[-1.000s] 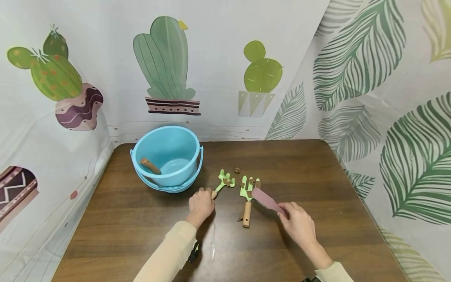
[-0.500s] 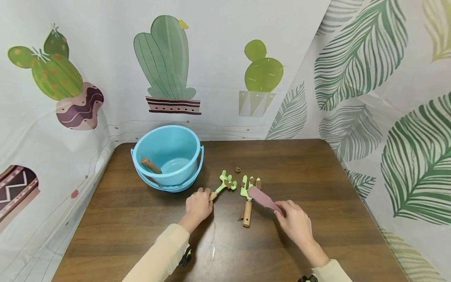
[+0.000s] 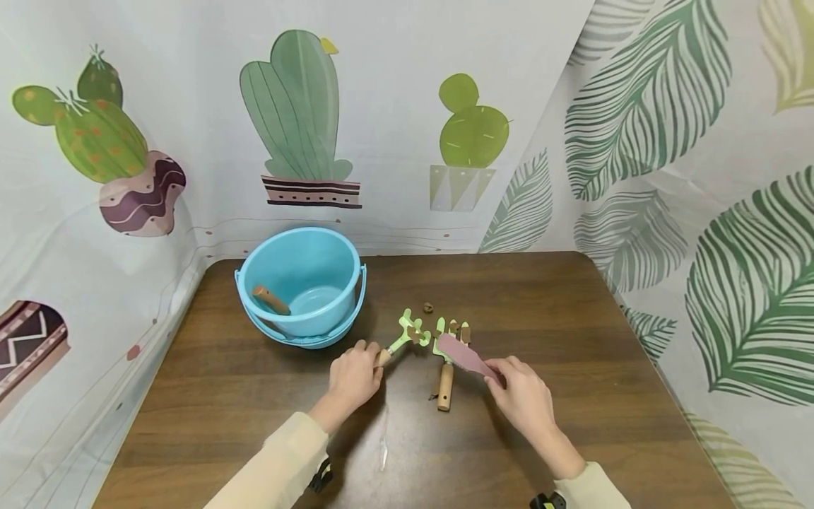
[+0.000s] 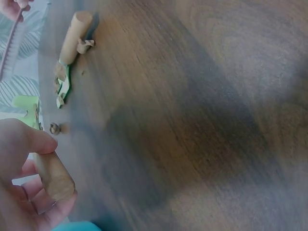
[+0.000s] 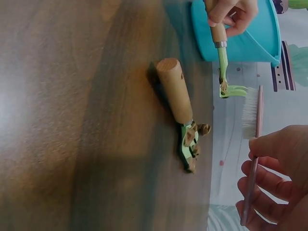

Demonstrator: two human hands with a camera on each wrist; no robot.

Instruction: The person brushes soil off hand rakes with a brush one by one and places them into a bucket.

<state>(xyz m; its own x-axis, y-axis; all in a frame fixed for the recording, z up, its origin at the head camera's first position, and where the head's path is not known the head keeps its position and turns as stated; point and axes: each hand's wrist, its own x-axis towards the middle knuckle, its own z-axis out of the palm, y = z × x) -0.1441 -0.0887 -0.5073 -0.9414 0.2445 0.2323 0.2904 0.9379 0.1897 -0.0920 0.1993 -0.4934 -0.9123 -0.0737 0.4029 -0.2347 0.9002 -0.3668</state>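
Note:
My left hand grips the wooden handle of a small green hand rake, whose prongs carry brown flecks. In the right wrist view the rake's green prongs point at the white bristles of a pink brush. My right hand holds that brush by its handle, thumb on one side and fingers on the other. From the head view, the brush overlaps a green hand fork lying on the table. Brown scraps stick to the fork's tines.
A light blue bucket stands at the back left, with a wooden handle leaning inside. A small brown crumb lies behind the rake on the dark wooden table. Another brown scrap is beside the fork's handle.
The brush in my right hand has moved left, closer to the rake. My left hand has shifted slightly left and nearer to me, while the rake's head has swung a little right.

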